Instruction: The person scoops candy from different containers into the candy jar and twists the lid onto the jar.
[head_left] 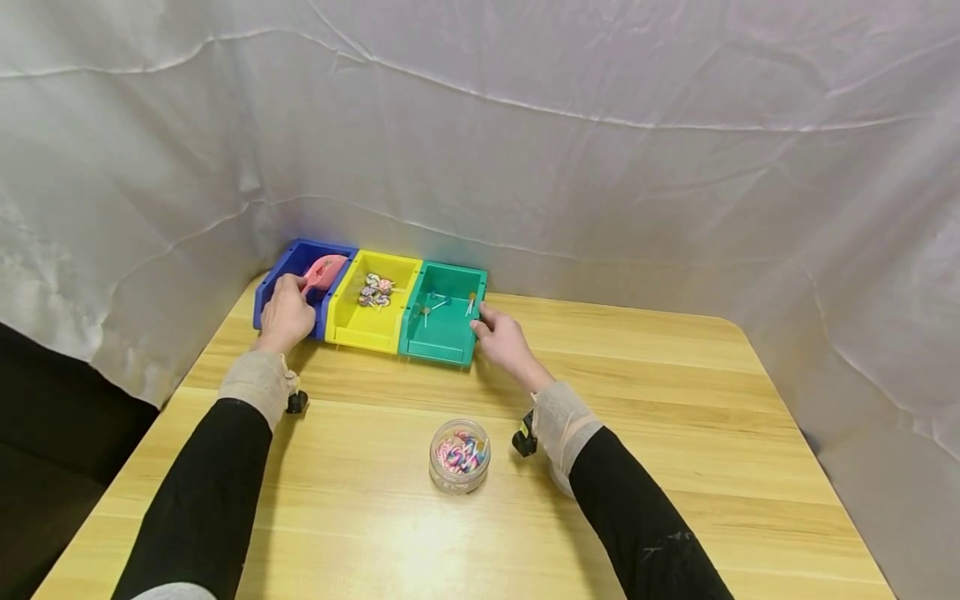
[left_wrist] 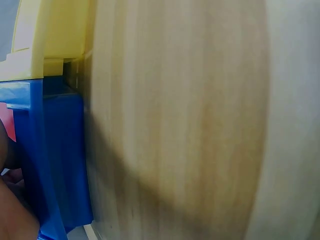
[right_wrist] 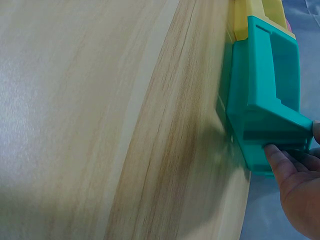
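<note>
My left hand grips the handle of a pink scoop, whose bowl is tilted inside the blue bin. In the left wrist view, the blue bin hides most of the scoop. At the other end of the row, my right hand holds the side of the green bin. In the right wrist view, the fingers lie against the outer wall, with the thumb at the rim. Several small lollipops lie in the green bin. Between them, the yellow bin holds a cluster of swirl lollipops.
A clear round jar of colourful lollipops stands mid-table, in front of the bins. Another pale round object is partly hidden under my right forearm. Grey cloth hangs behind the wooden table and along its sides.
</note>
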